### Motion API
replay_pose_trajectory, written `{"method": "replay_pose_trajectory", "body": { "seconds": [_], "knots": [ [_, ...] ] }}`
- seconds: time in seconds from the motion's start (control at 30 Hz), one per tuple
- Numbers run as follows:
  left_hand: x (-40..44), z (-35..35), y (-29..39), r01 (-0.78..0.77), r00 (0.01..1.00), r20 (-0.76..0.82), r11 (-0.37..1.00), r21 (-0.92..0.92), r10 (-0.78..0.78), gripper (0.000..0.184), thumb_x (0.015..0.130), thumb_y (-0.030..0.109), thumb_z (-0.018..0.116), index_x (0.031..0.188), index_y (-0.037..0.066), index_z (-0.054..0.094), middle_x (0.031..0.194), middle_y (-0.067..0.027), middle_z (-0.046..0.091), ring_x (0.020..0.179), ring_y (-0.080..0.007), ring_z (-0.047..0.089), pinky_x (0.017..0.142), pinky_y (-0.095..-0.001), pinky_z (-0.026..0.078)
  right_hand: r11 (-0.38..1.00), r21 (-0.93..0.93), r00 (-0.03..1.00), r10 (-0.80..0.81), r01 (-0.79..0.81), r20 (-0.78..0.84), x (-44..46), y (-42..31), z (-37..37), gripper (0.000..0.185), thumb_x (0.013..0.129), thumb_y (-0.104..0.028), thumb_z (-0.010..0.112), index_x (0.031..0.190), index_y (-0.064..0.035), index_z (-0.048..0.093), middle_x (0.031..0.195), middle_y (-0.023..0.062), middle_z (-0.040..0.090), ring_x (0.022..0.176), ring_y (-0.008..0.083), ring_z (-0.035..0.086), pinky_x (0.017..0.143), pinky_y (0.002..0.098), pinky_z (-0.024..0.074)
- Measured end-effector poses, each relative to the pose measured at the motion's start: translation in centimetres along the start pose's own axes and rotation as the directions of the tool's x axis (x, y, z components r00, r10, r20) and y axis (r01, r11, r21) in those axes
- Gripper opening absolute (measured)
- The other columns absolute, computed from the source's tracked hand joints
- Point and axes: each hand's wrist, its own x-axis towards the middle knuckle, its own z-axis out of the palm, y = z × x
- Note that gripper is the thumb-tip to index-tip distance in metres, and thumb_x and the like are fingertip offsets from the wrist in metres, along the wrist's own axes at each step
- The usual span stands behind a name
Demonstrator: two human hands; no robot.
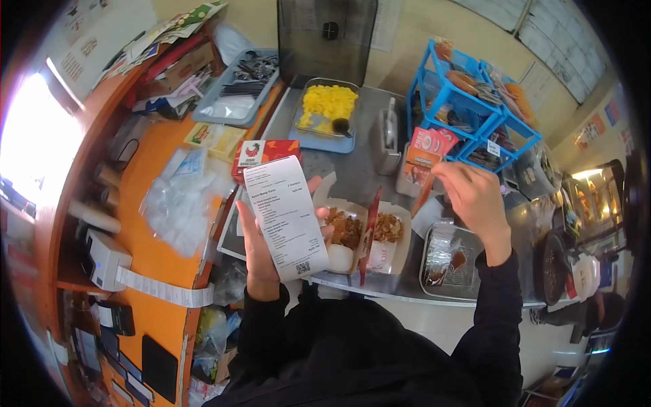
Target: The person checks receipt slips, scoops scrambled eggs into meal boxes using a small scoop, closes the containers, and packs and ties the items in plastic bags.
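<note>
While your left hand (261, 261) grasps a printed receipt (286, 218) over the tabletop (356, 176), left of two open food boxes (405, 247), your right hand (475, 197) is raised near the pink cards (434, 140); whether it grasps anything cannot be told.

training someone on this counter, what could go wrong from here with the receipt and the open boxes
The receipt in the left hand appears close to the open food boxes, so it might brush the food and pick up grease.

Those boxes sit near the front edge of the metal counter, so a careless arm could knock one off.

The right sleeve overlaps the wire tray in this view and might snag it.
</note>
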Motion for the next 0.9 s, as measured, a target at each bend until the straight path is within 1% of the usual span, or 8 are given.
{"method": "replay_pose_trajectory", "body": {
  "seconds": [0.1, 0.3, 0.43, 0.53, 0.63, 0.73, 0.83, 0.9],
  "knots": [
    [0.6, 0.9, -1.3, 0.049, 0.998, -0.026, 0.999, -0.012, -0.049, 0.090, 0.091, 0.077, 0.027, 0.155, 0.013, 0.021, 0.154, -0.0251, 0.029, 0.105, -0.0369, 0.063, 0.086, -0.0568, 0.054, 0.999, -0.022, 0.998, 0.044, -0.043, 0.054, -4.3, 0.9, 1.9, 0.015, 0.079, -0.002, 0.064, 0.092, -0.0086, 0.064, 0.084, 0.0068, 0.068, 0.074, 0.0267, 0.067, 0.062, 0.0364, 0.0513],
    [1.8, 1.0, -4.3, 0.140, 0.989, 0.024, 0.987, 0.082, -0.143, 0.094, 0.092, 0.077, 0.022, 0.152, 0.005, 0.024, 0.151, -0.0250, 0.034, 0.108, -0.0359, 0.061, 0.089, -0.0525, 0.054, 0.986, 0.031, 0.866, 0.128, -0.163, 0.484, -15.7, 0.7, 11.3, 0.021, 0.083, -0.007, 0.059, 0.104, -0.0108, 0.059, 0.088, 0.0094, 0.064, 0.077, 0.0296, 0.067, 0.060, 0.0410, 0.0531],
    [2.0, 1.2, -5.9, 0.195, 0.979, 0.045, 0.975, 0.105, -0.201, 0.094, 0.092, 0.076, 0.020, 0.152, 0.004, 0.023, 0.152, -0.0254, 0.033, 0.110, -0.0358, 0.061, 0.091, -0.0515, 0.054, 0.911, 0.194, 0.847, 0.237, -0.364, 0.476, -17.4, -1.2, 12.5, 0.023, 0.087, -0.011, 0.061, 0.110, -0.0098, 0.061, 0.091, 0.0103, 0.064, 0.079, 0.0319, 0.067, 0.063, 0.0428, 0.0538],
    [2.3, 1.1, -6.5, 0.219, 0.972, 0.057, 0.965, 0.143, -0.229, 0.096, 0.091, 0.077, 0.020, 0.153, 0.004, 0.021, 0.153, -0.0251, 0.031, 0.112, -0.0361, 0.060, 0.091, -0.0510, 0.054, 0.849, 0.342, 0.898, 0.295, -0.403, 0.326, -17.7, -1.8, 12.8, 0.026, 0.087, -0.009, 0.061, 0.114, -0.0100, 0.061, 0.094, 0.0107, 0.064, 0.079, 0.0339, 0.066, 0.065, 0.0430, 0.0538],
    [2.6, 1.2, -7.0, 0.238, 0.969, 0.041, 0.964, 0.121, -0.244, 0.095, 0.091, 0.077, 0.020, 0.154, 0.005, 0.020, 0.153, -0.0260, 0.030, 0.111, -0.0372, 0.061, 0.090, -0.0520, 0.054, 0.836, 0.263, 0.876, 0.448, -0.481, 0.178, -18.1, -1.8, 13.5, 0.033, 0.086, -0.005, 0.062, 0.119, -0.0080, 0.058, 0.096, 0.0143, 0.064, 0.085, 0.0379, 0.065, 0.070, 0.0455, 0.0531],
    [2.9, 1.4, -7.4, 0.231, 0.971, 0.027, 0.966, 0.118, -0.236, 0.092, 0.092, 0.076, 0.019, 0.155, 0.009, 0.019, 0.153, -0.0283, 0.028, 0.108, -0.0389, 0.062, 0.088, -0.0543, 0.054, 0.711, 0.262, 0.758, 0.619, -0.652, 0.208, -19.2, -2.7, 14.4, 0.044, 0.083, -0.002, 0.063, 0.126, -0.0062, 0.053, 0.106, 0.0224, 0.065, 0.090, 0.0414, 0.065, 0.074, 0.0439, 0.0536],
    [3.2, 1.6, -7.7, 0.227, 0.973, 0.019, 0.966, 0.125, -0.231, 0.092, 0.092, 0.077, 0.020, 0.155, 0.009, 0.019, 0.153, -0.0279, 0.028, 0.108, -0.0386, 0.062, 0.088, -0.0545, 0.054, 0.507, 0.317, 0.598, 0.682, -0.801, 0.421, -20.5, -3.6, 16.1, 0.054, 0.082, 0.000, 0.063, 0.133, -0.0058, 0.044, 0.110, 0.0255, 0.063, 0.087, 0.0417, 0.067, 0.074, 0.0474, 0.0538],
    [3.3, 1.6, -7.9, 0.225, 0.973, 0.012, 0.966, 0.128, -0.229, 0.093, 0.091, 0.077, 0.020, 0.155, 0.009, 0.018, 0.154, -0.0276, 0.027, 0.108, -0.0383, 0.062, 0.088, -0.0549, 0.054, 0.548, 0.345, 0.646, 0.677, -0.762, 0.352, -20.8, -4.1, 17.0, 0.059, 0.082, 0.002, 0.062, 0.136, -0.0065, 0.040, 0.110, 0.0256, 0.063, 0.086, 0.0413, 0.068, 0.073, 0.0482, 0.0541]
  ]
}}
